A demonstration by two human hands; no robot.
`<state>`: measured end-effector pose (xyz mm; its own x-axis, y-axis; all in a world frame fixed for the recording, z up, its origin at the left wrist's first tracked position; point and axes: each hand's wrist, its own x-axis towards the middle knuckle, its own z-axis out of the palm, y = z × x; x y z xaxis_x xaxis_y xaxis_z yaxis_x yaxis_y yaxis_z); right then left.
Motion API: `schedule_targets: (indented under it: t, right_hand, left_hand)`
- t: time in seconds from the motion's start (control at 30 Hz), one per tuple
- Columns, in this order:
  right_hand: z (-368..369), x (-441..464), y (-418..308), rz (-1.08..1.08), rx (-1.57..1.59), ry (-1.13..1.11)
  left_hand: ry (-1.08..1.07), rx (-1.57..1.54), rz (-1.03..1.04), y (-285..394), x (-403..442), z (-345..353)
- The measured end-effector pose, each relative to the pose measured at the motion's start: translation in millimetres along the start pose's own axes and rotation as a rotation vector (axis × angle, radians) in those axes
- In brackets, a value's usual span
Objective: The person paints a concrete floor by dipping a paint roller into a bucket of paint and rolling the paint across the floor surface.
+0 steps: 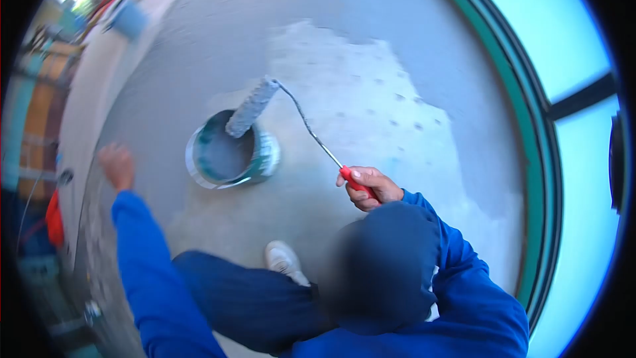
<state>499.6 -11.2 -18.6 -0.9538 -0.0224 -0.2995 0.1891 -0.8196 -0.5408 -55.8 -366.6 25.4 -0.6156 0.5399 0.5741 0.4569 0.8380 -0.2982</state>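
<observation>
My right hand (371,189) is closed around the red handle of a paint roller (252,109). Its bent metal rod runs up and left to a fuzzy roller sleeve coated in grey. The sleeve's lower end hangs over the mouth of a bucket (266,159) with green and white sides. Inside the bucket, grey paint (226,152) shows, and green lines part of the inner wall. Whether the sleeve touches the rim or the paint, I cannot tell. Left of the bucket, my left hand (118,164) is slightly blurred, its fingers curled in with nothing visible in them.
Smooth grey coating (218,33) covers much of the floor around a paler, spotted patch (344,73). A green-framed glass panel (543,159) curves along the right. At left are a ledge (99,99), a blue-grey bucket (128,18) and an orange object (55,222). My white shoe (283,258) is below.
</observation>
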Motion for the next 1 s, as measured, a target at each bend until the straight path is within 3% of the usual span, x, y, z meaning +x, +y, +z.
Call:
schedule_targets:
  t: [0.07,0.1,0.2,0.27,0.33,0.43,0.53,0.67,0.83,1.0]
  right_hand:
    - [-13.3,-47.6,-5.6,-0.162,-0.173,0.231]
    - [-21.5,-74.8,-5.2,-0.225,-0.251,0.338]
    - [-36.8,-146.3,12.2,-0.327,-0.558,0.692]
    - [-41.9,-185.1,36.0,-0.254,-0.772,1.007]
    - [-60.6,-214.7,78.8,-0.405,-1.246,1.212]
    - [-58.6,-255.4,129.4,-0.292,-1.429,1.41]
    - [-39.7,-277.3,163.8,-0.075,-1.399,1.518]
    - [-42.7,-258.1,173.2,0.021,-1.385,1.55]
    - [-91.0,-187.4,105.6,0.015,-1.437,1.494]
    - [-147.6,-102.2,12.6,-0.079,-1.564,1.419]
  left_hand:
    - [0.047,0.063,0.1,-5.7,4.5,8.3]
    - [-0.067,-0.031,-0.112,11.1,8.1,-8.7]
    - [-0.162,-0.022,-0.169,13.3,5.9,-11.5]
    - [-0.191,0.009,-0.159,12.4,1.4,-7.3]
    - [-0.227,0.016,-0.153,4.1,-10.0,1.7]
    - [-0.36,0.075,-0.147,14.9,-12.3,-11.5]
    - [-0.36,0.031,-0.163,-3.0,-13.3,4.7]
    - [-0.385,0.007,-0.185,16.2,-7.0,-13.8]
    - [-0.331,-0.097,-0.096,48.3,9.9,-28.0]
    - [-0.244,-0.464,-0.09,122.8,25.4,-106.5]
